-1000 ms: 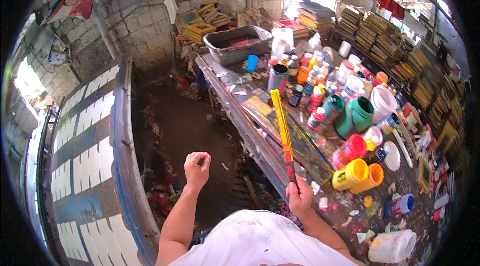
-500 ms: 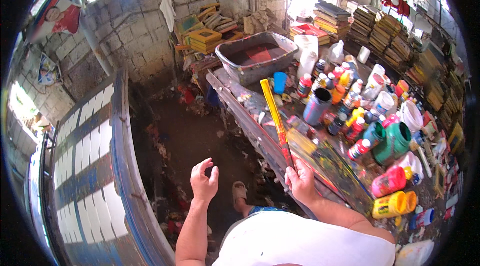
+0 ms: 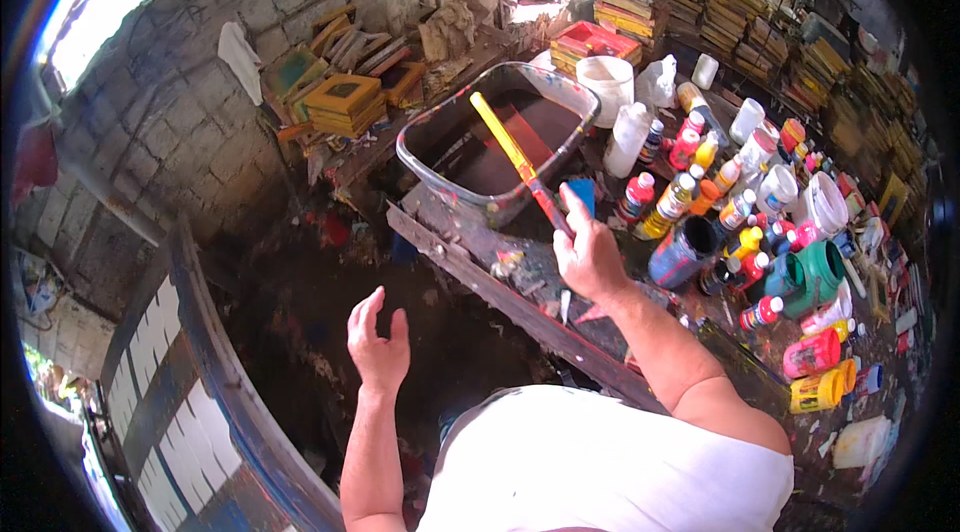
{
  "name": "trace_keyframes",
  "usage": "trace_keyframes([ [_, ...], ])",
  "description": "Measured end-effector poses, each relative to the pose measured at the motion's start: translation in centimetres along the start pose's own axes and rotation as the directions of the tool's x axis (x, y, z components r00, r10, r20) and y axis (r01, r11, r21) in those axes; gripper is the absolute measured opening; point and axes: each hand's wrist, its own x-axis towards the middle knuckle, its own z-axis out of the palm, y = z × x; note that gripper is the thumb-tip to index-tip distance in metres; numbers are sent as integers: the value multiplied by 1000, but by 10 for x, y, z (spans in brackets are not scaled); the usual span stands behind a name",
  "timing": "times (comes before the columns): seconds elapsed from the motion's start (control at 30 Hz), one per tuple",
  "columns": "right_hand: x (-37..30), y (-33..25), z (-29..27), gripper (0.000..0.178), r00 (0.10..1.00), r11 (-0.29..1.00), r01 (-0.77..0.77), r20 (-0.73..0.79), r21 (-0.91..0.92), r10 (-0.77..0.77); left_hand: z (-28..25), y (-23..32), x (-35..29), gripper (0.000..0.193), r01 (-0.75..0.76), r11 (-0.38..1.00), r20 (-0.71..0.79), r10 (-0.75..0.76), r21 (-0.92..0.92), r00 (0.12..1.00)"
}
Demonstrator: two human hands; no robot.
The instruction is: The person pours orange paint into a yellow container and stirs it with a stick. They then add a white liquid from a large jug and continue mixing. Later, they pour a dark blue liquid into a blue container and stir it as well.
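Note:
My right hand [image 3: 592, 257] is closed on the lower end of a long, narrow yellow strip [image 3: 507, 147] smeared with red. The strip slants up to the left, its far end over a grey paint-stained tub [image 3: 452, 194]. Dark liquid and a reddish flat piece [image 3: 522, 137] are in the tub. Just behind my right fingers stands a blue cup [image 3: 580, 197], partly hidden. My left hand [image 3: 378, 347] is raised over the floor, thumb and fingers apart, holding nothing.
Paint bottles and jars crowd the worktable [image 3: 520, 297] to the right, among them a dark open container [image 3: 685, 252] and a green jar [image 3: 820, 277]. Frames [image 3: 345, 104] are piled against the back wall. A slanted board with white pieces [image 3: 200, 437] stands at left.
My view has shifted toward the tub. My right hand has carried the strip forward, from above the table edge to over the tub. My left hand stays raised and empty.

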Motion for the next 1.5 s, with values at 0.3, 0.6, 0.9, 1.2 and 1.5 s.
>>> trace_keyframes([
  [0.3,151,15,48,73,940,780,-308,-47,-545,338,121,-13,217,87,-302,920,282,367,-250,886],
  [0.6,227,42,120,49,746,523,-570,-132,-634,653,330,11,391,67,-130,991,784,74,9,616],
  [0.9,231,92,157,43,674,404,-573,-130,-713,727,424,-8,387,46,138,982,814,-184,129,551],
  [1.2,233,112,162,26,544,456,-629,63,-630,837,491,-31,347,54,830,555,940,-308,51,148],
  [1.5,234,146,177,25,638,559,-687,-18,-465,770,469,-9,341,44,971,225,997,-52,75,-65],
])
